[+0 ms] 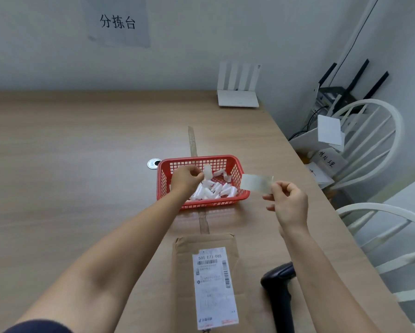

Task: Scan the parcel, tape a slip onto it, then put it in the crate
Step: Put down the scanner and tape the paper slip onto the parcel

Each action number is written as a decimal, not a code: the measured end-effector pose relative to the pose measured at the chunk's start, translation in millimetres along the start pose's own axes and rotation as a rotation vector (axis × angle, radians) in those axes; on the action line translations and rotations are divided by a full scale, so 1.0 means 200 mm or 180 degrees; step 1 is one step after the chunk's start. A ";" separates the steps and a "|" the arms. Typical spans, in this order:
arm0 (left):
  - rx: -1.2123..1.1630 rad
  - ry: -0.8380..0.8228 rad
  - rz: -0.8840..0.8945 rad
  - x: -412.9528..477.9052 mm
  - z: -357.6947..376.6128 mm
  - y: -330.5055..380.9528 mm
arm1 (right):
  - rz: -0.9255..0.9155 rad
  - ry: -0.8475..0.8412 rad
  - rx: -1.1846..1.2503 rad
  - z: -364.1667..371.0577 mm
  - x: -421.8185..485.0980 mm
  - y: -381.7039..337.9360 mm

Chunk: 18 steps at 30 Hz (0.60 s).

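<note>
A flat brown cardboard parcel (185, 280) with a white shipping label (215, 287) lies on the table near me. Behind it stands a red mesh basket (237, 169) holding several small white slips (213, 191). My left hand (186, 177) is inside the basket, fingers pinched on one white slip (207, 173). My right hand (289, 203) hovers to the right of the basket and pinches a strip of clear tape (257, 182) by its end. A black handheld scanner (279, 292) lies right of the parcel, partly behind my right forearm.
A tape strip (192, 141) runs along the wooden table (69, 152) behind the basket. A white router (237, 97) sits at the back edge. White chairs (369, 145) with white boxes stand beyond the table's right edge. A round grommet (153, 163) lies left of the basket.
</note>
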<state>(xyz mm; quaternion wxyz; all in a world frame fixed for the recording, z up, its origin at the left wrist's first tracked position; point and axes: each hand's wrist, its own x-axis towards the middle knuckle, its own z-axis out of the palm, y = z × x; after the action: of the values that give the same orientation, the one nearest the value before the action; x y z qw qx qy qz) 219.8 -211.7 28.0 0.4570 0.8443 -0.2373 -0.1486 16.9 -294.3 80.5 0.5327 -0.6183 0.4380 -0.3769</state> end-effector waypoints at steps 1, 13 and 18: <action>0.0069 0.0001 0.0016 0.05 0.03 0.01 | 0.0018 -0.0014 0.0026 0.01 0.01 0.01; 0.0054 -0.0272 -0.0023 -0.02 0.13 -0.07 | -0.0188 0.0159 -0.0723 0.17 0.04 0.17; -0.1353 -0.0859 -0.0331 -0.30 0.12 0.00 | -0.1074 0.0150 -0.1453 0.24 -0.08 0.19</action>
<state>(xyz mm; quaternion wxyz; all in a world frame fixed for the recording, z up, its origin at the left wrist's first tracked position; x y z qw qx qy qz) 157.7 -196.4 18.1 0.5801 0.7128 -0.2158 -0.3299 50.0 -265.7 35.0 0.2991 -0.7775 0.4147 -0.3661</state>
